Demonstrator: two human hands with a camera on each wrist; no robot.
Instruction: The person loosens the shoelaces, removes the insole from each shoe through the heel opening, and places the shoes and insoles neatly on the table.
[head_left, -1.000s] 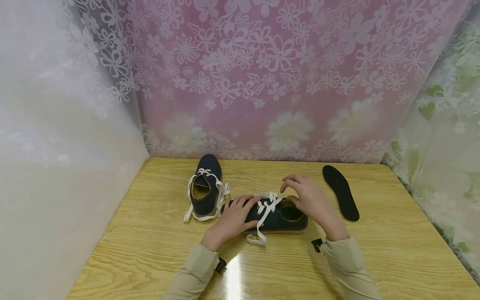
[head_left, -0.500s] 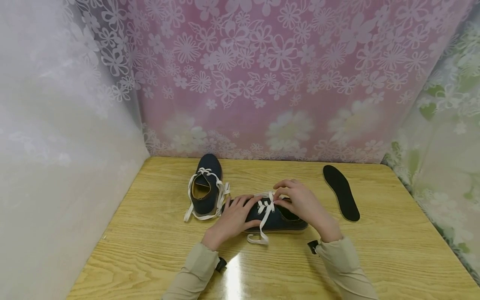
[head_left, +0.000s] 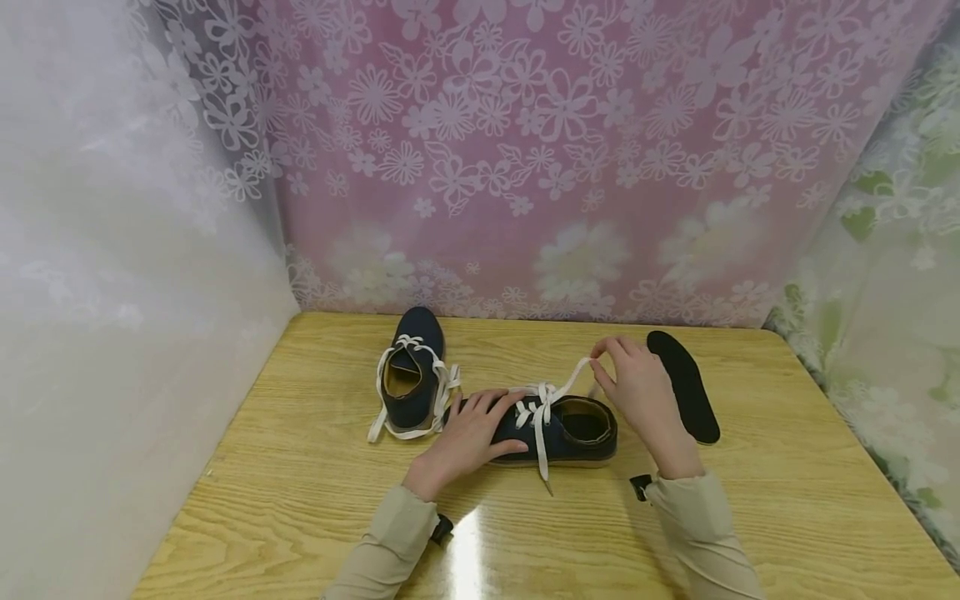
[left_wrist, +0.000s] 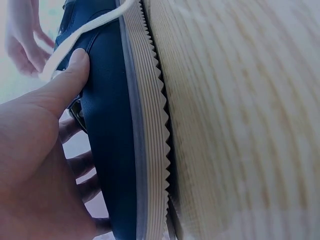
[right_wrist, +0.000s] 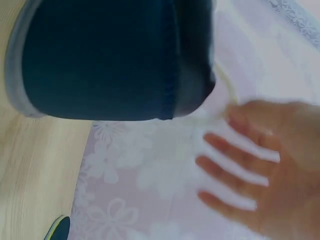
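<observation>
A navy lace-up shoe [head_left: 573, 448] lies with its toe to the left and its heel to the right. My left hand [head_left: 468, 429] holds it over the toe; in the left wrist view the thumb [left_wrist: 75, 70] is on one side of the upper and the fingers reach round the other. Between thumb and fingertips, my right hand [head_left: 637, 387] pinches one end of the white shoelace [head_left: 574, 377], drawn up and right from the knot over the tongue. The other lace end hangs down the near side. In the right wrist view the shoe's heel [right_wrist: 100, 60] shows large.
A second navy shoe [head_left: 422, 327] with loose white laces stands at the left, toe toward the back. A black insole [head_left: 690, 392] lies at the right, partly behind my right hand. Floral curtains enclose the wooden table [head_left: 300, 467] at back and sides.
My right hand came down to the knot, took a lace end and drew it up and right. The near lace end has shortened and straightened. The left hand has stayed on the toe.
</observation>
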